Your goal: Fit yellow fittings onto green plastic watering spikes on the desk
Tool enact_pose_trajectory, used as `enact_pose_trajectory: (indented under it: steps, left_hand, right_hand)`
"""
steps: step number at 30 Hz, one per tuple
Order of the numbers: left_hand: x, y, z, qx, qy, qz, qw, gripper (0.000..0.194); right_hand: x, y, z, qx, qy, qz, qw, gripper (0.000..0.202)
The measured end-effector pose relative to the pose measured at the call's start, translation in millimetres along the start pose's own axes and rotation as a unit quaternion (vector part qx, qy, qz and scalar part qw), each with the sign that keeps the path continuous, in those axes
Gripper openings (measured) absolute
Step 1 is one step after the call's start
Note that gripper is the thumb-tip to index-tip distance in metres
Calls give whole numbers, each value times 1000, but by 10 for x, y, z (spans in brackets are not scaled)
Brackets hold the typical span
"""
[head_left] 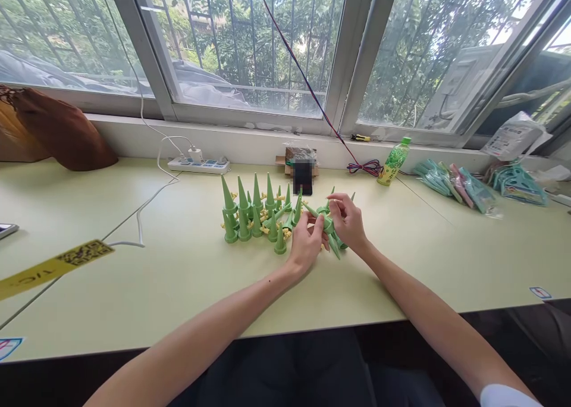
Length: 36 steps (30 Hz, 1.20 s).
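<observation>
My left hand (307,240) grips a green cone-shaped plant watering spike (328,224) by its collar end, thumb and fingers closed around it. Just right of it, my right hand (348,221) is curled with thumb and fingertips in a pinch; what lies between them is too small to make out. More green spikes lie on their sides beneath and around both hands, one pointing toward me (334,246). To the left, several green spikes (243,225) stand upright in rows on their wide collars, tips up. Small yellow valves (264,231) stick out from their bases.
Behind the spikes, a dark phone (302,178) leans on a small box. A green drink bottle (394,162), a coiled red-blue cable (366,168) and bagged hangers (464,184) are at the back right. A power strip (198,166) and white cable lie left, near a brown bag (66,130).
</observation>
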State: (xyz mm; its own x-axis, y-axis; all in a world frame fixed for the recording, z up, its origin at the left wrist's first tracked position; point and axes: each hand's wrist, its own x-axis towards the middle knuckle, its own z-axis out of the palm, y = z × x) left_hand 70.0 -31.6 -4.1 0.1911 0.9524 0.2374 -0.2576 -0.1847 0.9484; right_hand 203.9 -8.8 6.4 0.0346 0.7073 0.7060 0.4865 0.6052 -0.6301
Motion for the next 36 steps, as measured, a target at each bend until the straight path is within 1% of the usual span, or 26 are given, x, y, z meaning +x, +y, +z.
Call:
enact_pose_trajectory:
  steps: [4, 9, 18, 25, 28, 32, 36]
  left_hand:
    - [27, -5, -19, -23, -2, 0, 1000, 39]
    - [17, -17, -38, 17, -15, 3, 1000, 37]
    - [6, -4, -24, 8, 2, 9, 1000, 37]
    - [-7, -29, -27, 8, 1, 22, 1000, 37]
    - [-23, -19, -25, 25, -1, 28, 999, 37]
    - [-44, 5, -31, 73, -5, 54, 996, 32]
    - [-41, -5, -62, 129, -25, 106, 986, 25]
  right_hand:
    - [-4, -6, 8, -5, -13, 1, 1000, 22]
    - [1, -18, -6, -14, -14, 4, 1000, 21]
    - [7, -32, -12, -17, -18, 2, 1000, 20]
    - [9, -25, -15, -16, -29, 0, 999, 18]
    - [6, -19, -17, -13, -39, 4, 999, 19]
    - [16, -25, -23, -4, -51, 15, 999, 19]
    - [34, -24, -30, 25, -65, 34, 997, 18]
